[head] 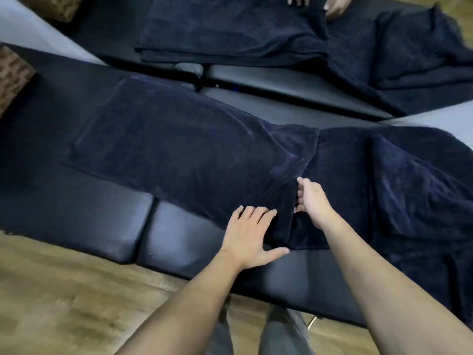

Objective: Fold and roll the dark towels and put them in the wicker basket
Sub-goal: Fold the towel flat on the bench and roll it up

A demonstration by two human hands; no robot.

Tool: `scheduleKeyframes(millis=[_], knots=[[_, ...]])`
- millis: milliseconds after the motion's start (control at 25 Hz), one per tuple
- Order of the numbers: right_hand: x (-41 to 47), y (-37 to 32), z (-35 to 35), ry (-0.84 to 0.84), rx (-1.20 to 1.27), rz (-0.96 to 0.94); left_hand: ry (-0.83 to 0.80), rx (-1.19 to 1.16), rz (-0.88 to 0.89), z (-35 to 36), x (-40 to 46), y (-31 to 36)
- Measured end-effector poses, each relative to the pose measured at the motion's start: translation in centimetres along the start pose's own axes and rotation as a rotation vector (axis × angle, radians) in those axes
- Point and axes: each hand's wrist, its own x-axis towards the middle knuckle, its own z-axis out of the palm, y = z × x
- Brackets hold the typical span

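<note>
- left hand (249, 233) nearest, flat, fingers spread and straight, pressing the near end of the folded towel (194, 149) where it meets the bench (179, 242) edge, holds nothing
- right hand (311, 198) just beside it to the right, fingers curled in at the towel's short end edge; looks like a grip on that edge, fingertips partly hidden in cloth
- towel is a long folded strip, long axis runs from the hands away up-left across the padding; both hands at the same end, so rolling would likely go away from them along that axis
- loose dark towels (409, 180) heaped right of the right hand, touching the strip's end
- wicker basket (12, 75) at far left edge, well apart from both hands, left hand the closer one
- mirror (281, 34) behind repeats the scene
</note>
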Motion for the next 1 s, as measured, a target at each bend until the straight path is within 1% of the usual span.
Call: scheduleKeyframes(millis=[40,80,160,240,320,360,400,440,520,640,680,720,800,840,920,1000], knots=[[0.5,-0.1,-0.8,0.0,-0.065,-0.084,0.046,0.021,-0.087,0.1,1.1,1.6],[1.2,-0.2,-1.8,0.01,-0.225,-0.21,0.07,0.04,-0.183,0.1,2.3,3.3],[2.7,-0.5,-4.1,0.013,-0.666,-0.482,0.061,0.043,-0.352,-0.1,4.9,6.5],[4.1,-0.9,-6.1,-0.014,-0.977,-0.713,0.07,0.037,-0.484,1.0,6.4,8.6],[6.0,-1.3,-7.3,0.006,-1.209,-0.958,0.129,0.042,-0.598,2.2,6.3,9.2],[7.2,-1.6,-7.8,0.029,-1.286,-1.059,0.18,0.046,-0.638,2.7,6.0,9.2],[8.1,-2.0,-8.2,0.036,-1.354,-1.121,0.231,0.051,-0.669,3.3,5.8,9.3],[9.0,-2.4,-8.5,0.009,-1.421,-1.158,0.27,0.052,-0.683,3.7,5.6,9.3],[10.4,-3.2,-8.6,-0.093,-1.525,-1.169,0.307,0.053,-0.698,4.1,5.5,9.5],[11.8,-4.1,-8.4,-0.17,-1.587,-1.178,0.355,0.015,-0.764,4.3,5.6,9.9],[12.2,-4.4,-8.3,-0.172,-1.583,-1.206,0.337,-0.02,-0.802,4.2,5.5,10.0],[12.6,-4.7,-8.4,-0.18,-1.579,-1.231,0.276,-0.069,-0.834,4.3,5.3,10.1],[13.4,-5.1,-8.7,-0.217,-1.588,-1.27,0.103,-0.147,-0.855,5.0,4.8,10.4],[13.8,-5.2,-8.9,-0.214,-1.59,-1.285,0.039,-0.168,-0.835,5.2,4.5,10.3],[14.5,-6.0,-9.2,-0.223,-1.598,-1.323,0.02,-0.202,-0.838,5.6,4.2,10.3],[15.0,-6.8,-9.4,-0.217,-1.615,-1.332,0.06,-0.263,-0.844,5.7,4.3,10.3]])
